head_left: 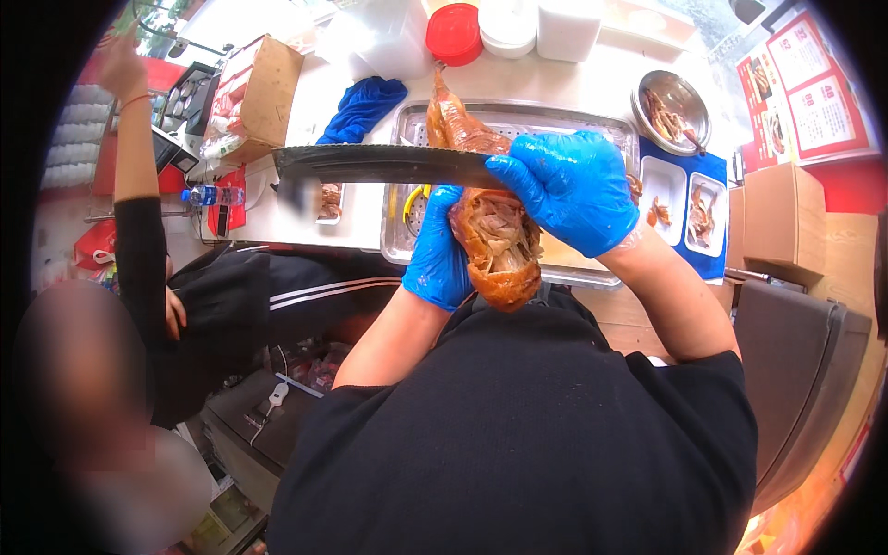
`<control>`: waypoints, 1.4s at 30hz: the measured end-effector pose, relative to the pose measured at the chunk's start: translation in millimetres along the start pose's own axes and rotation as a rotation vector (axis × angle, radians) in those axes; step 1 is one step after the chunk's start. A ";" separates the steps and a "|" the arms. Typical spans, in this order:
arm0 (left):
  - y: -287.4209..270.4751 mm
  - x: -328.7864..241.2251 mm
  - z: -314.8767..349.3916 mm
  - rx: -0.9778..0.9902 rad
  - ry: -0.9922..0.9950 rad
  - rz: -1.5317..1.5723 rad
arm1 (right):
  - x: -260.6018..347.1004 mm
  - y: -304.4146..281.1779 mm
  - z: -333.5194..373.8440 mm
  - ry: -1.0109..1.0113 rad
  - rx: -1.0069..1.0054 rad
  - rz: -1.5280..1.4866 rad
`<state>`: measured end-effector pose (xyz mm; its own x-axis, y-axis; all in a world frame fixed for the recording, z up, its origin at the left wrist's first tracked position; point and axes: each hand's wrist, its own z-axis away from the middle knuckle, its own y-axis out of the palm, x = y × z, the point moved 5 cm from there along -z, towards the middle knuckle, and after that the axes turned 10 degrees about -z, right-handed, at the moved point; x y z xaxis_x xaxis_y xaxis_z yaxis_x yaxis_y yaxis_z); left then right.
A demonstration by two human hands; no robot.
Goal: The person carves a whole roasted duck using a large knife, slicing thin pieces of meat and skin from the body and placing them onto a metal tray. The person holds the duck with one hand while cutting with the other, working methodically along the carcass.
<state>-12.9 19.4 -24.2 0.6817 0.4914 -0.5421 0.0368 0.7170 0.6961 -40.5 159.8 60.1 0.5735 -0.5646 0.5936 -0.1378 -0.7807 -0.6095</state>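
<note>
My right grip [572, 190] clenches the knife [375, 166], left grip [435, 264] clasps the bird [502, 248] close by; I could cut the left if the glossy bird slips.

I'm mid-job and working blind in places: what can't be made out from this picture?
All in the head view:
Knife: handle hidden inside the right hand.
Left hand: some fingers hidden behind the roast bird.
Yellow object: partly covered by the left hand; kind unclear.
Tray: much of its floor blocked by bird and hands.
</note>
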 end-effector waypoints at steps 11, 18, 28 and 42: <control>2.4 -2.3 6.1 0.053 0.043 -0.036 | 8.6 -0.4 -1.5 -0.021 -0.042 0.002; 1.2 -2.3 4.3 0.050 0.066 -0.059 | 7.1 0.5 -1.8 -0.050 -0.040 -0.012; -13.6 -9.7 -0.5 0.086 0.130 -0.046 | -11.0 -12.3 19.2 -0.145 0.042 0.111; -4.9 -3.4 -8.8 -0.025 0.087 -0.112 | -17.4 -7.5 20.9 -0.122 0.048 0.047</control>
<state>-21.8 18.6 -29.9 0.6086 0.4478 -0.6551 0.0899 0.7813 0.6176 -32.6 181.1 43.4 0.6620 -0.5613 0.4966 -0.1300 -0.7386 -0.6615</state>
